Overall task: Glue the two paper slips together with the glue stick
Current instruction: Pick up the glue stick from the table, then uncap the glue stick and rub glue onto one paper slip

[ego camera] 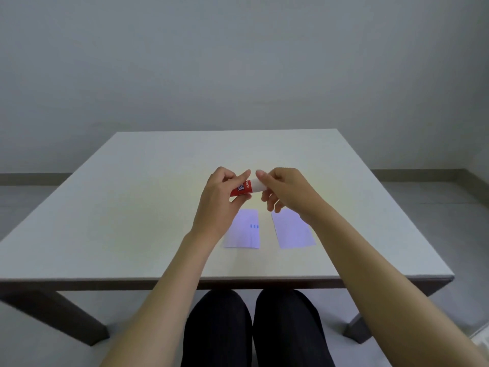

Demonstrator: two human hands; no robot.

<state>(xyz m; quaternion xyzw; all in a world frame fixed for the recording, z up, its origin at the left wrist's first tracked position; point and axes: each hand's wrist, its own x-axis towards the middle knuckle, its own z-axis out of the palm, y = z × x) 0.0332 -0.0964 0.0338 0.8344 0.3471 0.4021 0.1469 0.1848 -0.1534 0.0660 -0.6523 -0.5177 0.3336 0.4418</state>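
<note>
A red glue stick [242,188] with a white cap [256,184] is held level above the middle of the table. My left hand [221,202] grips its red body. The fingers of my right hand [284,190] pinch the white cap end. Two pale paper slips lie flat on the table below the hands, side by side and apart. The left slip [244,230] has a small blue mark and is partly hidden by my left wrist. The right slip [292,231] is partly covered by my right wrist.
The white table [132,207] stands against a plain grey wall, its near edge [238,279] just above my knees [254,327]. Dark table legs [79,321] show at the lower left and right.
</note>
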